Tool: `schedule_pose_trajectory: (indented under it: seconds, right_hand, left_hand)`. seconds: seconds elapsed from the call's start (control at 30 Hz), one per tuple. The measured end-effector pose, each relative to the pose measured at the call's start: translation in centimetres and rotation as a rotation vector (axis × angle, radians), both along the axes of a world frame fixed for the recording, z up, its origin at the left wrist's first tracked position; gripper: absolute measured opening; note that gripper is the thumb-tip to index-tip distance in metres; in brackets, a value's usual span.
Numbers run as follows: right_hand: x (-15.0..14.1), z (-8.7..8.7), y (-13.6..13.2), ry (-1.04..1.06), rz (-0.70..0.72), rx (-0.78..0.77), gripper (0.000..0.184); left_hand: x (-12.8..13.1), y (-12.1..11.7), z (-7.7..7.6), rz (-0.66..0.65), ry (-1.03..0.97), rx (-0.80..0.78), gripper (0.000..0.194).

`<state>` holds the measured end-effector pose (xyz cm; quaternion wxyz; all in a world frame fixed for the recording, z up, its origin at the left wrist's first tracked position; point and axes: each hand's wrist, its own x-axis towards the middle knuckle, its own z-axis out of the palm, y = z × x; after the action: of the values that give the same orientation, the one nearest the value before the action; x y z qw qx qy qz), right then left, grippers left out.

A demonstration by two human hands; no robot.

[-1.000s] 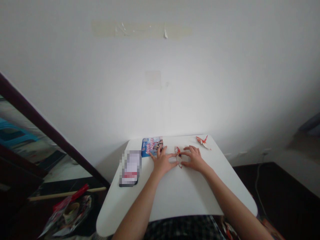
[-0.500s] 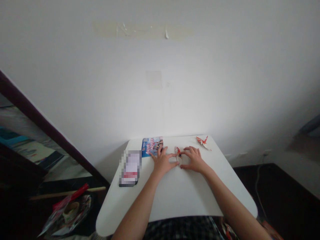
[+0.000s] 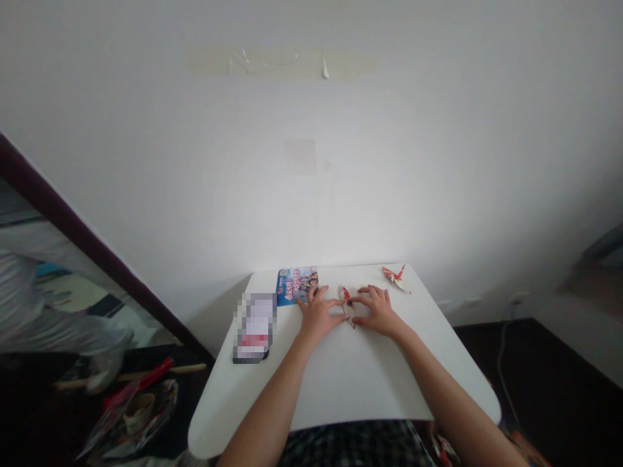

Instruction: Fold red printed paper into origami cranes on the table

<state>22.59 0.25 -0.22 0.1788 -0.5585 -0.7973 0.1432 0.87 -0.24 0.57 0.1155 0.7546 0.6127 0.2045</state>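
On the white table, a small red-and-white folded paper (image 3: 346,297) stands between my two hands. My left hand (image 3: 317,314) grips its left side between thumb and forefinger, the other fingers spread near a printed leaflet. From the right, my right hand (image 3: 378,311) pinches the same paper with thumb and fingertips. My fingers cover part of the paper, so its full shape is hidden. A red-and-white origami crane (image 3: 395,277) lies at the back right of the table, apart from both hands.
A blue printed leaflet (image 3: 289,285) lies at the table's back left, with a blurred-out phone (image 3: 256,327) in front of it. The wall (image 3: 389,162) borders the table's back. Left of the table, a person's light-clothed leg (image 3: 63,324) shows within a dark frame.
The folded paper has shifted slightly between my fingers, its lower edge now showing nearer my right thumb. A person's light-clothed leg has come into view at the left.
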Motion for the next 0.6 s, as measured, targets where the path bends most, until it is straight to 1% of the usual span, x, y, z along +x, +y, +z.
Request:
schedule_pose_trajectory:
  seconds: [0.07, 0.13, 0.2, 0.27, 0.4, 0.5, 0.6]
  right_hand:
    - [-0.1, -0.1, 0.1, 0.000, -0.002, 0.007, 0.048]
    - [-0.3, -0.3, 0.1, 0.008, -0.010, 0.025, 0.039]
    - [-0.6, -0.5, 0.1, 0.017, -0.040, 0.047, 0.030]
    - [-0.9, -0.7, 0.1, 0.019, -0.077, 0.059, 0.028]
    - [-1.2, -0.8, 0.2, 0.019, -0.084, 0.059, 0.031]
    - [-1.2, -0.9, 0.4, 0.021, -0.097, 0.071, 0.032]
    - [-1.2, -1.1, 0.5, 0.021, -0.110, 0.080, 0.032]
  left_hand:
    - [0.1, 0.1, 0.1, 0.011, -0.022, 0.008, 0.027]
    - [0.2, 0.1, 0.0, 0.024, -0.043, 0.025, 0.018]
    - [0.4, 0.1, -0.2, 0.036, -0.058, 0.046, 0.016]
    - [0.6, 0.1, -0.5, 0.048, -0.058, 0.065, 0.018]
    - [0.9, 0.3, -1.2, 0.029, -0.018, 0.109, 0.026]
    - [0.8, 0.3, -1.2, 0.040, -0.003, 0.114, 0.033]
    - [0.7, 0.2, -1.0, 0.058, 0.001, 0.087, 0.034]
